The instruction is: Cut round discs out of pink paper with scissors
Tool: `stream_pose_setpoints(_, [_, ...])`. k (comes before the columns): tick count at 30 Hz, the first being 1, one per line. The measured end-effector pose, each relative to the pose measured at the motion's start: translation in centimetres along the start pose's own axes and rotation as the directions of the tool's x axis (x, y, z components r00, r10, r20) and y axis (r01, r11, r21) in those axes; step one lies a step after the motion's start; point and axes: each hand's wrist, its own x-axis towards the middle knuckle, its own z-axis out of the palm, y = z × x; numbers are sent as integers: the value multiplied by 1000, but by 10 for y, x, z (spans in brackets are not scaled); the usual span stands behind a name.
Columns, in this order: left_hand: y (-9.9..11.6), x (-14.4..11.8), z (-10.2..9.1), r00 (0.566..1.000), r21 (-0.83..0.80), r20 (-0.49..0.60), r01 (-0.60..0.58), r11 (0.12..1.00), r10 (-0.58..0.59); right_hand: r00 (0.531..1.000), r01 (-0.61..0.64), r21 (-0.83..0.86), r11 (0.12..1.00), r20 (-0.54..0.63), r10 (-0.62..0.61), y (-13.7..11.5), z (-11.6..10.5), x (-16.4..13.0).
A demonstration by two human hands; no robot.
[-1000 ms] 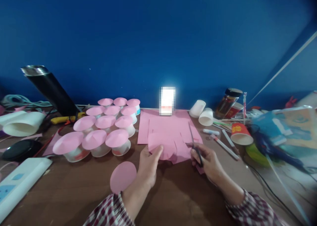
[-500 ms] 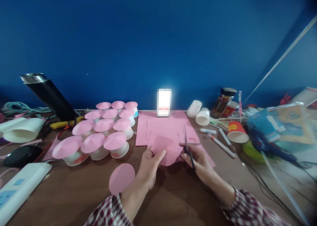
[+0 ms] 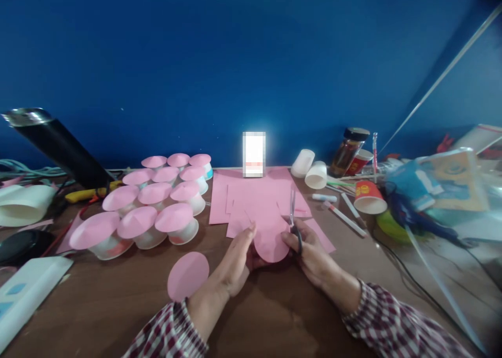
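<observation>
Brown table (image 3: 254,321): ran beneath both hands. Left hand (image 3: 234,264), near centre: pinched pink paper (image 3: 272,243) between thumb and fingers. Right hand (image 3: 314,254), right of it: fingers curled round scissors (image 3: 292,206). Pink paper: round-edged, sat between the hands. Scissors: pointed far.

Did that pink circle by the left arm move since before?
No. The pink circle still lies in front of the front row's rightmost cup; only the camera's view shifted.

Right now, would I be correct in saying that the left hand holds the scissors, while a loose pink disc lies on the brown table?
Not quite: the head view shows the scissors in the right hand, not the left hand. The loose pink disc does lie on the brown table.
</observation>
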Motion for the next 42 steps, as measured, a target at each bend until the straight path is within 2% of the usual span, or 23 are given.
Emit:
stream_pose_setpoints(3, [0, 2, -1, 992, -118, 59, 121, 986, -115, 997, 19, 56, 998, -79, -14, -1, -1, 1])
stream_pose_setpoints(6, [-1, 3, -1, 988, -126, 54, 149, 981, -143, 993, 41, 72, 997, -117, -32, -1, -2, 2])
stream_pose_setpoints(13, [-13, 0, 3, 999, 123, 1, -34, 992, 34, 991, 84, 19, 996, -107, -82, -4, 2, 0])
stream_pose_setpoints(16, [-17, 3, 1, 997, 156, -32, -70, 985, 76, 993, 82, 2, 997, -90, -81, -3, 4, -1])
stream_pose_setpoints(25, [-14, 2, 2, 998, 146, 24, -58, 988, 55, 995, 66, 30, 997, -77, -63, 0, 1, 0])
stream_pose_setpoints(28, [-15, 2, 1, 998, 154, 7, -69, 986, 69, 996, 70, 24, 997, -63, -68, 1, 1, 0])
stream_pose_setpoints(34, [-15, 2, 1, 1000, 68, 3, -31, 997, 31, 993, 70, -13, 997, -94, -71, 1, 2, 0])
stream_pose_setpoints(40, [-7, 3, 4, 996, -132, 36, 84, 988, -79, 987, 69, 11, 998, -144, -67, -2, 1, 2])
stream_pose_setpoints(42, [-6, 4, 4, 998, -164, 5, 68, 984, -68, 987, 69, 8, 998, -144, -68, -1, 0, 3])
